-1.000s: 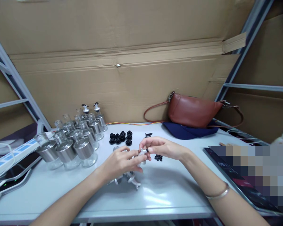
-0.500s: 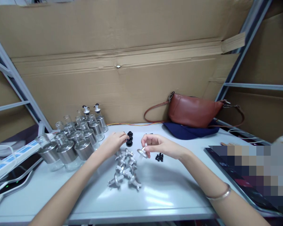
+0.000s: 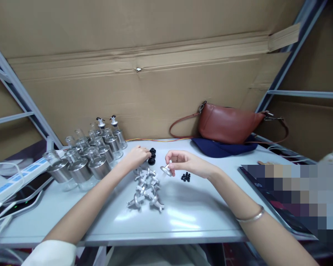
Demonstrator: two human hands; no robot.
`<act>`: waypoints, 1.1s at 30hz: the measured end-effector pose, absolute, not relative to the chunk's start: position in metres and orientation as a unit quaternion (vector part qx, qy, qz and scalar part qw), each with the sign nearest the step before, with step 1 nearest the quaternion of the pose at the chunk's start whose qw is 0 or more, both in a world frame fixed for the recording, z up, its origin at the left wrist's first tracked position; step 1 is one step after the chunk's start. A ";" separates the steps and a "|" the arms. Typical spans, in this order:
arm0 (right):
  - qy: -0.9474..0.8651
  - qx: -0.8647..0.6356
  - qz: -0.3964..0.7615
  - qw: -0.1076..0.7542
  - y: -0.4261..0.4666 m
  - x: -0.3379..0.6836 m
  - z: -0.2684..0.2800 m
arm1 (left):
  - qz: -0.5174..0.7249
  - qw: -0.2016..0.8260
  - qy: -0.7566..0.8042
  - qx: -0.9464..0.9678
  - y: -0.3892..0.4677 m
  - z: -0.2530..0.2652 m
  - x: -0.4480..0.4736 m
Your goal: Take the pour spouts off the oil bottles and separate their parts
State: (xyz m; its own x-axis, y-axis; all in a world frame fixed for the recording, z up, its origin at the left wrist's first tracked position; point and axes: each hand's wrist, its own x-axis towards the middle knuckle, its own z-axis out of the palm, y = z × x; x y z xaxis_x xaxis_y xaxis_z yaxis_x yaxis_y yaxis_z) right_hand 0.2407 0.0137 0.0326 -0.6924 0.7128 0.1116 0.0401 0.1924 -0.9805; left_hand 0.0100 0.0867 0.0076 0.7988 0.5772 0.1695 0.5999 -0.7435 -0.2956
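Observation:
My right hand point(image 3: 180, 162) pinches a silver bottle pourer point(image 3: 165, 170) by its spout, over the table. My left hand point(image 3: 137, 157) is at the small group of black rubber stoppers point(image 3: 151, 161), its bent fingers closed against one at the group's left side; its fingertips are partly hidden. Below both hands lies a loose pile of silver pourers point(image 3: 144, 190). A cluster of tiny black caps point(image 3: 185, 177) sits just right of the held pourer.
Several glass bottles with steel bands point(image 3: 79, 170) stand at left; two at the back carry pourers point(image 3: 114, 121). A white power strip point(image 3: 22, 177) and cables lie beyond them. At back right, a brown bag point(image 3: 227, 123) rests on a navy cap point(image 3: 216, 148). A dark screen point(image 3: 266, 192) lies at right.
The view has tilted down, bringing more of the table's front edge into sight. My right hand still holds the pourer, and my left hand stays at the black stoppers.

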 end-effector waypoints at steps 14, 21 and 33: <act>-0.734 -0.277 0.556 0.274 0.013 0.247 0.036 | -0.115 0.068 -0.392 -0.910 0.053 0.020 0.013; -0.721 -0.249 0.582 0.283 0.013 0.256 0.034 | -0.365 -0.359 -0.389 -0.766 0.002 0.027 0.011; -0.702 -0.272 0.574 0.321 0.011 0.259 0.035 | -0.396 -0.656 -0.253 -0.591 -0.004 0.009 0.031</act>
